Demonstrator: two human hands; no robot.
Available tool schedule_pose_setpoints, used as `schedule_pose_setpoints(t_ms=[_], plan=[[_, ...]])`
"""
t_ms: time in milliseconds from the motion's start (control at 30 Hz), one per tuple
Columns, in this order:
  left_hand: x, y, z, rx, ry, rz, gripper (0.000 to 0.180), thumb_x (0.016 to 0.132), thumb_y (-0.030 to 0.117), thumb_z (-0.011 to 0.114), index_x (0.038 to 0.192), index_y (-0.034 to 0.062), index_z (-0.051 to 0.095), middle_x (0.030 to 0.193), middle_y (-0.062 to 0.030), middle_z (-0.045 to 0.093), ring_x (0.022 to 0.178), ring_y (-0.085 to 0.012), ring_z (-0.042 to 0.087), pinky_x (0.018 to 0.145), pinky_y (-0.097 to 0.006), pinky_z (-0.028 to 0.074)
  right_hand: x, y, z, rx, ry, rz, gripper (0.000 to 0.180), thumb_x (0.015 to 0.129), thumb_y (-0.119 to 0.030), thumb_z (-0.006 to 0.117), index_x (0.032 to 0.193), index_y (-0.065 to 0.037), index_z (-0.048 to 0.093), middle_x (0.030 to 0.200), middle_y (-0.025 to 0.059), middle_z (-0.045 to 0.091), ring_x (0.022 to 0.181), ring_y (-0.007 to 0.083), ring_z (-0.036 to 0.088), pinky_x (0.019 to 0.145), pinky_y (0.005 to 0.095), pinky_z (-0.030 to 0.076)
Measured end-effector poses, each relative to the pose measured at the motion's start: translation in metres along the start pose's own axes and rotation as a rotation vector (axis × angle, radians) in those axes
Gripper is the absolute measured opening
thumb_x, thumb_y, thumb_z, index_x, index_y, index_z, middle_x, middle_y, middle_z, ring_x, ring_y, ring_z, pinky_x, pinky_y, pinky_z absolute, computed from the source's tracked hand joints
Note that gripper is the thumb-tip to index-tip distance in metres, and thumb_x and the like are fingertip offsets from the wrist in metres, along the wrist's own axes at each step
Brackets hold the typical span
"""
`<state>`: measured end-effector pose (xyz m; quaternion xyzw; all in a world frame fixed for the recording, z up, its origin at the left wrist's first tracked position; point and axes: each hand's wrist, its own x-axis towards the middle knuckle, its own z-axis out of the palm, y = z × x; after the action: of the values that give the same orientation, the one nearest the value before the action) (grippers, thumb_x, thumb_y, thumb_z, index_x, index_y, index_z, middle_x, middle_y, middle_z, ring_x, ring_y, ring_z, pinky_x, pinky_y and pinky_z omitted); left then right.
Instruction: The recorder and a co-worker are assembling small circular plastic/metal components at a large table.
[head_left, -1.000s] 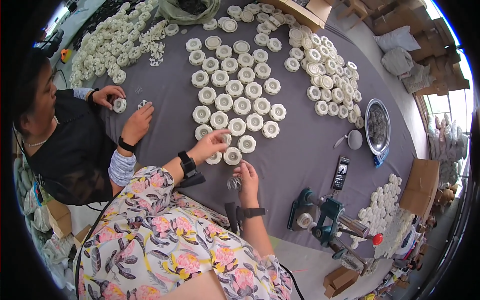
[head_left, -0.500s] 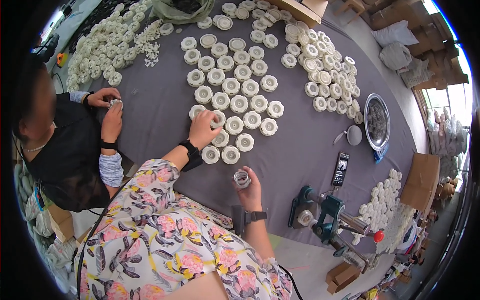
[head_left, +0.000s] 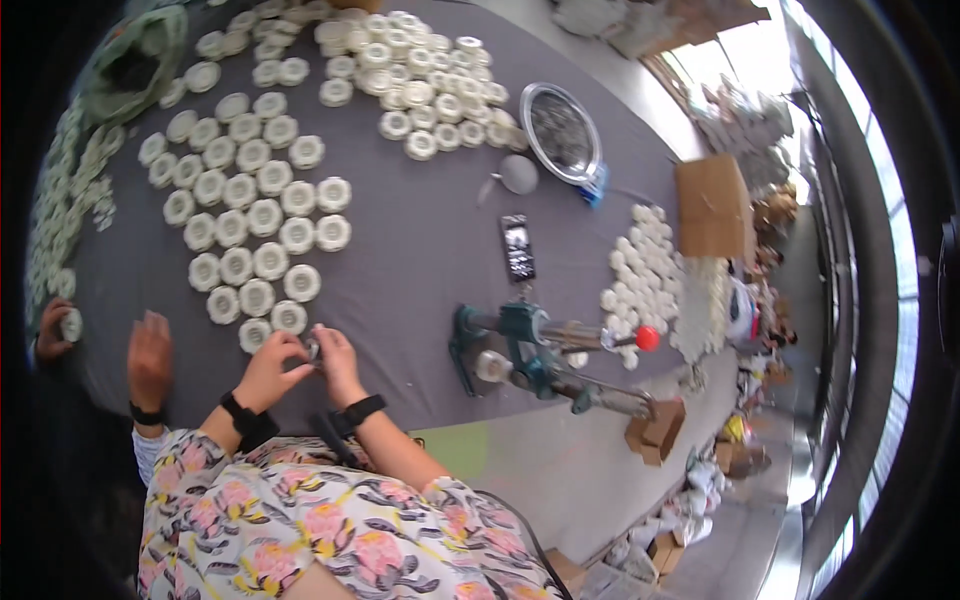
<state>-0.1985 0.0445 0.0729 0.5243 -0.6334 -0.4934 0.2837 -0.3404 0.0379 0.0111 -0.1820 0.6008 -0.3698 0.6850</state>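
Note:
My two hands meet over the near edge of the grey-covered table. My right hand (head_left: 341, 368) is curled round a small stack of shiny rings (head_left: 313, 349), mostly hidden by the fingers. Beside it my left hand (head_left: 270, 372) has thumb and fingers pinched together at the rings; what lies between those fingertips is too small to make out. Just beyond the hands spread rows of white round plastic parts (head_left: 263, 217) with scalloped rims, the closest one almost at my left fingers.
At left a co-worker's hand (head_left: 150, 360) hovers, the other holding a white part (head_left: 71, 325). A green hand press (head_left: 520, 350) with a red knob stands right. Beyond it lie a phone (head_left: 518, 247), a metal tray (head_left: 553, 105), more white parts (head_left: 640, 270) and a cardboard box (head_left: 713, 207).
The view has swung right. My left hand has left the white parts and come to my right hand, which still holds the rings. The co-worker's hands have moved apart.

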Motion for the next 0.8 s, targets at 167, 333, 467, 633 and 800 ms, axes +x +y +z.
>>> schedule_pose_setpoints(t_ms=[167, 333, 467, 633, 800], plan=[[-0.002, -0.027, 0.008, -0.312, 0.114, -0.112, 0.011, 0.075, 0.011, 0.062, 0.081, 0.0029, 0.058, 0.096, -0.0065, 0.054, 0.090, -0.0172, 0.052, 0.078, -0.029, 0.042, -0.021, -0.028, 0.012, 0.021, -0.032, 0.090, 0.028, 0.087, -0.032, 0.050, 0.081, -0.007, 0.058, 0.067, -0.0013, 0.053, 0.061, 0.0063, 0.049, 0.053, 0.0203, 0.040], [0.008, -0.001, 0.019, -0.932, -0.038, -0.655, 0.021, 0.087, 0.027, 0.052, 0.086, 0.0065, 0.057, 0.081, -0.0025, 0.059, 0.072, -0.0129, 0.058, 0.066, -0.029, 0.050, -0.017, -0.044, -0.012, -0.671, 0.182, -0.695, 0.024, 0.085, -0.023, 0.052, 0.072, -0.002, 0.052, 0.066, 0.0085, 0.050, 0.062, 0.0191, 0.048, 0.058, 0.0331, 0.039], [-0.004, -0.017, 0.003, -1.475, -0.023, -0.621, 0.026, 0.089, 0.033, 0.047, 0.095, 0.0086, 0.054, 0.085, -0.0034, 0.061, 0.075, -0.0132, 0.059, 0.061, -0.027, 0.049, -0.001, -0.066, -0.049, -0.219, 0.271, -0.451, 0.024, 0.087, -0.022, 0.051, 0.072, -0.003, 0.054, 0.067, 0.0039, 0.053, 0.061, 0.0133, 0.049, 0.058, 0.0283, 0.040], [0.009, 0.005, -0.005, -1.201, 0.023, -0.480, 0.012, 0.084, 0.017, 0.058, 0.089, 0.0074, 0.054, 0.090, -0.0035, 0.058, 0.082, -0.0111, 0.057, 0.071, -0.026, 0.047, -0.004, -0.069, -0.050, -0.011, -0.087, -0.104, 0.022, 0.088, -0.024, 0.050, 0.080, -0.005, 0.057, 0.068, -0.0014, 0.054, 0.059, 0.0070, 0.051, 0.053, 0.0202, 0.041], [0.011, 0.005, 0.000, -0.837, 0.125, -0.329, 0.015, 0.074, 0.008, 0.068, 0.080, 0.0073, 0.054, 0.100, -0.0019, 0.053, 0.084, -0.0066, 0.052, 0.078, -0.022, 0.043, -0.026, -0.064, -0.016, 0.036, -0.425, 0.134, 0.031, 0.084, -0.024, 0.057, 0.109, -0.005, 0.056, 0.076, -0.0021, 0.057, 0.060, 0.0045, 0.052, 0.049, 0.0180, 0.041]])
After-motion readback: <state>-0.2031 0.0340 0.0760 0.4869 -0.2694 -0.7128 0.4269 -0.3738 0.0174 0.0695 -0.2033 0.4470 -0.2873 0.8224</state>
